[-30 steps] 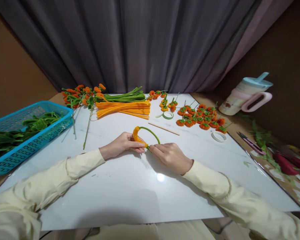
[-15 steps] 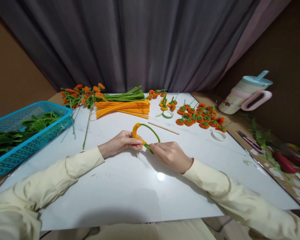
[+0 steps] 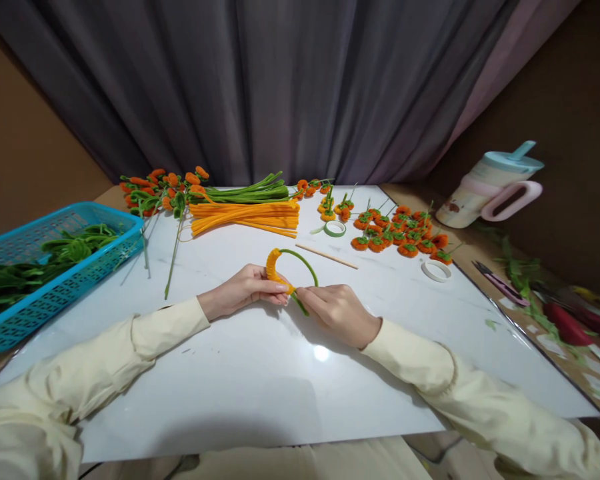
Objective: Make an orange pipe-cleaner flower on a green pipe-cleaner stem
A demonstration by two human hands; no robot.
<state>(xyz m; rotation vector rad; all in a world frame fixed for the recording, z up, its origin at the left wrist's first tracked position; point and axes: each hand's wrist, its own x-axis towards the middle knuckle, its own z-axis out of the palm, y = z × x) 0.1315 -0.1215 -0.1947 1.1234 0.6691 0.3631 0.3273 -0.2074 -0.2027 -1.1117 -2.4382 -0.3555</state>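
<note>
Two hands, left (image 3: pixel 245 291) and right (image 3: pixel 341 315), one fuzzy yellow-and-green piece (image 3: pixel 273 265) between them. One blue basket (image 3: pixel 96 257). One lidded cup (image 3: pixel 466 199). One wooden stick (image 3: pixel 327 256). Two tape rolls: one green roll (image 3: pixel 335 234), one white roll (image 3: pixel 436 278). Two bundles: one of green stems (image 3: pixel 250 194), one of orange stems (image 3: pixel 245 215), strands too packed to count. One pair of pink-handled snips (image 3: pixel 504 285). Right-side flower heads (image 3: pixel 408 251), over a dozen, overlapping. Left-side orange flowers (image 3: pixel 173 179), more than five, exact number unclear. Stems in basket uncountable.
</note>
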